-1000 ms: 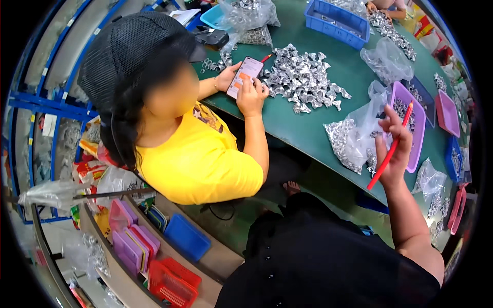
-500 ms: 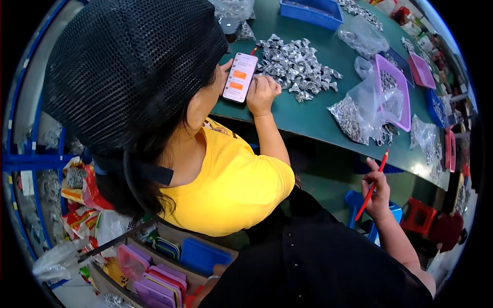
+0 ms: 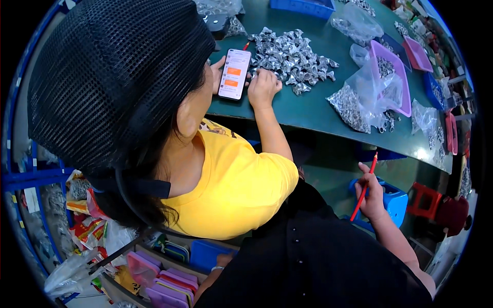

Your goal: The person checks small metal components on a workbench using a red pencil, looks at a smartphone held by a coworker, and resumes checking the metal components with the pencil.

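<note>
A red pencil point(image 3: 365, 186) is gripped by my right hand point(image 3: 371, 195), held upright at a slant beyond the front edge of the green table. Low in the view, my left hand point(image 3: 224, 260) rests beside a blue plastic tray point(image 3: 206, 255); its fingers are hidden, and a light band circles the wrist. Left of me sits a person in a yellow shirt point(image 3: 239, 190) and a black mesh cap. This person's left hand holds a smartphone point(image 3: 234, 75) with a lit screen, while their right hand point(image 3: 264, 88) lies at the table near a heap of silvery metal parts point(image 3: 294, 57).
On the green table point(image 3: 308, 110) are a clear bag of metal parts point(image 3: 349, 109), a purple tray point(image 3: 403, 87) and a blue tray point(image 3: 303, 6). A blue stool point(image 3: 394, 203) and a red stool point(image 3: 423, 200) stand below. Stacked purple lids point(image 3: 172, 290) are at lower left.
The view has shifted slightly. My right hand with the pencil sits a little lower and farther from the table edge. The person's right hand has moved slightly away from the phone.
</note>
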Motion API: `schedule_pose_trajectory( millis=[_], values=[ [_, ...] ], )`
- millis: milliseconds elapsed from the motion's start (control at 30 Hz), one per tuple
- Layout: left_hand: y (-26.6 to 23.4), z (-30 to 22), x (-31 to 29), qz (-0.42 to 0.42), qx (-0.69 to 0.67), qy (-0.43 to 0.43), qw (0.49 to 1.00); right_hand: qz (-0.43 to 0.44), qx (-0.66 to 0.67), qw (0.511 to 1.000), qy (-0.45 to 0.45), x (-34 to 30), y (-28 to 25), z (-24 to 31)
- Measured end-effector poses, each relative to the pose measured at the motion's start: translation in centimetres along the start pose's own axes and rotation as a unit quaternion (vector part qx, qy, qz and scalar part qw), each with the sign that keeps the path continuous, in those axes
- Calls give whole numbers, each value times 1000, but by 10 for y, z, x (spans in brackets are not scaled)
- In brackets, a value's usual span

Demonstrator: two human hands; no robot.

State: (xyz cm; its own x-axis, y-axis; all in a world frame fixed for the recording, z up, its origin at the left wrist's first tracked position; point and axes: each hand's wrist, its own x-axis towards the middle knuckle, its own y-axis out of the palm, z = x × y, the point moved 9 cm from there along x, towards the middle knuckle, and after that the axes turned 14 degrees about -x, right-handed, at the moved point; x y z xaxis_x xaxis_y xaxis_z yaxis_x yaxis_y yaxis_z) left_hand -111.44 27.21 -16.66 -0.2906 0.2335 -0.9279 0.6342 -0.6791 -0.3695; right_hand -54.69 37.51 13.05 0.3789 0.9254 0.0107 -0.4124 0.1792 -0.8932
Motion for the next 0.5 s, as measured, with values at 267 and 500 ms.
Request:
schedule_pose_trajectory(
  millis=[267,500],
  values=[
    [1,-3,7,19,43,-14,999,0,-1,1000,13,-2,1,-6],
    [5,-16,11,45,95,7,994,-3,12,1000,10,0,0,-8]
  ],
)
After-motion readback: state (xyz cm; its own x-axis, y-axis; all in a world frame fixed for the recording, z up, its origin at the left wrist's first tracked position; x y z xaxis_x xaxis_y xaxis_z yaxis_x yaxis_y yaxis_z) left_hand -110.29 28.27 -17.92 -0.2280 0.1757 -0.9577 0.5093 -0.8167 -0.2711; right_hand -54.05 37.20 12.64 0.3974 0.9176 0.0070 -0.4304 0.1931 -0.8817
